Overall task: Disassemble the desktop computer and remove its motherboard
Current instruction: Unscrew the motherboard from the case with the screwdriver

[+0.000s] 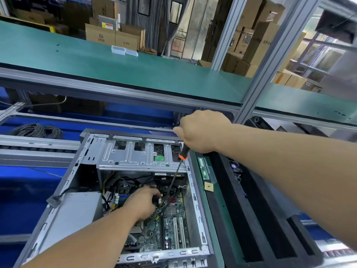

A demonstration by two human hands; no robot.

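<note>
green bench mat (pixel 212 213) carries open PC case (pixel 195 192), RAM sticks (pixel 204 170), tan square pad (pixel 208 186), black foam tray (pixel 257 209)

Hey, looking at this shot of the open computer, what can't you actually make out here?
All in the head view:
- Screwdriver tip: too small among the motherboard parts to tell which screw it meets.
- Screwdriver handle top: covered by the right hand.
- What the left hand pinches: mostly hidden by its fingers.
- Board under the drive cage: covered.
- Case near end: cut off by the bottom edge.
</note>
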